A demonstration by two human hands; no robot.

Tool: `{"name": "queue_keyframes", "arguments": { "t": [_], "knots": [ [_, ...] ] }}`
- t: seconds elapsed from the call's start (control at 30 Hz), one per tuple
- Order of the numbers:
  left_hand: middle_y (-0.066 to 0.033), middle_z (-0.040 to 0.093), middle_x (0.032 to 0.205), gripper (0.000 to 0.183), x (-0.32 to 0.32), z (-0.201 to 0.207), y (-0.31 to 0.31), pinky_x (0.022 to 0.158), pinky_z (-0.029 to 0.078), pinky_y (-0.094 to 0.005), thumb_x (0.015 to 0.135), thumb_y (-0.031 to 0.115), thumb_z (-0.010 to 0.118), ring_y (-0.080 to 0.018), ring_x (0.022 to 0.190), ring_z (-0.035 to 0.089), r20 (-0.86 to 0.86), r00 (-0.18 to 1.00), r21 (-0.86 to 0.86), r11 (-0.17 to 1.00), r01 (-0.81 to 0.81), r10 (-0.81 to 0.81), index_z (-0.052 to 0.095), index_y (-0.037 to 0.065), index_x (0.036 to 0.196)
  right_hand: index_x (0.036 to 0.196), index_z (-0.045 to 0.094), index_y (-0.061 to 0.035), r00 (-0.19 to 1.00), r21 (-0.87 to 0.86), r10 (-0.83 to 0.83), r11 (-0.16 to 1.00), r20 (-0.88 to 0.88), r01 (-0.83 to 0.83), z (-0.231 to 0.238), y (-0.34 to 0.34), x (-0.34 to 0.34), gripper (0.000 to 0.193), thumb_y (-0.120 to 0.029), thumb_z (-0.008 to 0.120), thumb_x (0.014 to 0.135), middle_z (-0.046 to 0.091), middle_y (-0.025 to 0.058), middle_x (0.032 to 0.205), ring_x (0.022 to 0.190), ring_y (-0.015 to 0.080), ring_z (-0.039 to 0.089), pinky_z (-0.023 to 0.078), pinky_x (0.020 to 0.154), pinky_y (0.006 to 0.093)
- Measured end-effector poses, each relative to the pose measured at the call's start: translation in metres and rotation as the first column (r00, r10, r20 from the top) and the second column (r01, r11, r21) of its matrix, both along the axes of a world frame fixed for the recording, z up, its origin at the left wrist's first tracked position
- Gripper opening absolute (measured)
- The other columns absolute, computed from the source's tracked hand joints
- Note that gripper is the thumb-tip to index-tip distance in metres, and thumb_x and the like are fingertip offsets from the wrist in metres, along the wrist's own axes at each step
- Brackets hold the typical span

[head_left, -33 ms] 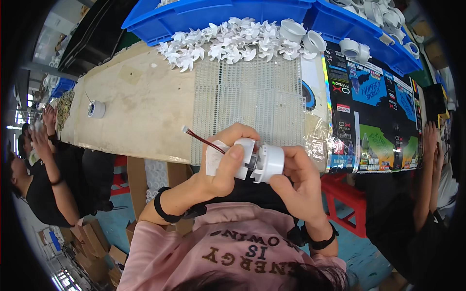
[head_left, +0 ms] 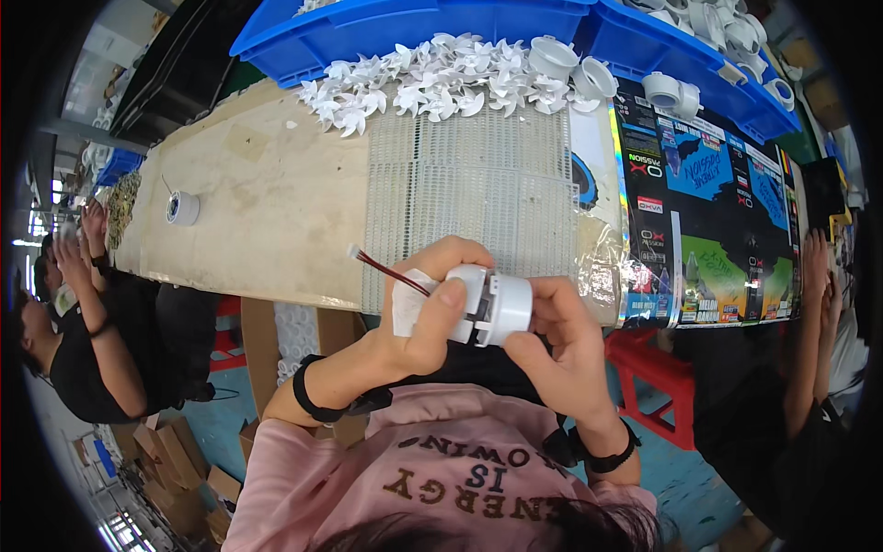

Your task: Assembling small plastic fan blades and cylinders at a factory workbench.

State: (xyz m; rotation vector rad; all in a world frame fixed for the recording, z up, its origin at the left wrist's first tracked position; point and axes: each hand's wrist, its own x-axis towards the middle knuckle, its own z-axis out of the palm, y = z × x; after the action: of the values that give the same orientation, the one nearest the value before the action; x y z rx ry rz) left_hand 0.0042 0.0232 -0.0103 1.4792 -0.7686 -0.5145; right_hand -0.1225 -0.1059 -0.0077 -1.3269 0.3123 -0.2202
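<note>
Near the table's front edge, my left hand (head_left: 430, 322) is closed round a small white motor unit (head_left: 467, 283), its thumb pressed on the side. A dark red and black cable (head_left: 395, 274) with a white plug trails from the unit to the upper left. Between my left thumb and fingers also shows a white paper-like piece (head_left: 405, 308). My right hand (head_left: 568, 354) grips a round white plastic housing (head_left: 511, 309) between thumb and fingers. The housing's tabbed edge meets the motor unit; dark parts show at the joint. Whether they are fully seated I cannot tell.
White fan impellers (head_left: 432, 78) lie heaped at the far side, before blue bins (head_left: 423, 28). Several white housings (head_left: 554, 57) stand beside them. A ribbed mat (head_left: 469, 184) covers mid-table. One white unit (head_left: 182, 208) sits at left. Other people (head_left: 92, 350) work on both sides.
The housing in my right hand has moved slightly left and turned, closing the gap to the motor unit. My left hand has barely shifted.
</note>
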Motion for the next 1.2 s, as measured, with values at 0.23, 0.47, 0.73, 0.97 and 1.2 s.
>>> {"name": "queue_keyframes", "arguments": {
  "t": [0.23,0.47,0.73,0.97,1.2],
  "knots": [
    [-0.0156,0.058,0.077,0.043,0.003,0.007,0.001,0.055,0.043,-0.0315,0.087,0.035,0.042,-0.0226,0.062,0.056,0.228,0.974,0.012,1.0,0.008,-0.011,0.059,-0.005,0.095,0.111,0.045,0.0051,0.999,0.087,0.001,0.996,0.04,-0.005,-0.007,0.012,0.001,0.042,-0.016,0.069,0.084,0.062,0.0093,0.091,0.079,0.0099,0.057,0.047,0.071,0.0239],
    [-0.016,0.058,0.076,0.045,-0.004,0.002,0.004,0.053,0.044,-0.0339,0.086,0.037,0.042,-0.0246,0.06,0.056,0.269,0.963,-0.03,0.999,-0.028,0.035,0.059,-0.004,0.094,0.111,0.043,0.0044,0.993,0.064,0.088,0.994,0.078,-0.093,-0.001,0.008,0.001,0.044,-0.013,0.071,0.083,0.06,0.0094,0.091,0.081,0.0105,0.057,0.047,0.072,0.0248],
    [-0.0158,0.061,0.077,0.047,-0.004,0.011,0.015,0.058,0.046,-0.0366,0.089,0.04,0.034,-0.0233,0.063,0.055,0.474,0.855,0.062,0.976,0.207,-0.212,0.057,-0.001,0.098,0.114,0.041,0.0022,0.951,0.003,0.309,0.951,0.024,-0.309,0.007,-0.001,-0.008,0.062,-0.031,0.078,0.077,0.058,0.0105,0.104,0.098,0.0135,0.056,0.044,0.084,0.0277],
    [-0.0107,0.056,0.08,0.032,0.001,0.012,0.0,0.058,0.042,-0.0284,0.088,0.027,0.042,-0.0181,0.064,0.053,0.021,0.995,-0.012,0.995,0.098,-0.098,0.056,-0.002,0.093,0.107,0.044,0.0009,0.996,0.2,0.086,0.976,0.029,-0.09,0.0,0.009,0.008,0.049,-0.017,0.078,0.077,0.06,0.0105,0.087,0.075,0.01,0.056,0.045,0.065,0.0248],
    [-0.017,0.062,0.089,0.049,0.013,0.012,0.0,0.072,0.051,-0.0359,0.096,0.036,0.024,-0.0288,0.083,0.063,-0.896,0.434,-0.151,0.985,-0.089,-0.098,0.055,-0.001,0.105,0.116,0.048,0.0027,0.983,-0.711,-0.11,0.679,0.147,0.182,-0.006,0.001,0.016,0.063,-0.018,0.082,0.067,0.057,0.0185,0.101,0.088,0.0293,0.058,0.047,0.076,0.0356]
  ]
}}
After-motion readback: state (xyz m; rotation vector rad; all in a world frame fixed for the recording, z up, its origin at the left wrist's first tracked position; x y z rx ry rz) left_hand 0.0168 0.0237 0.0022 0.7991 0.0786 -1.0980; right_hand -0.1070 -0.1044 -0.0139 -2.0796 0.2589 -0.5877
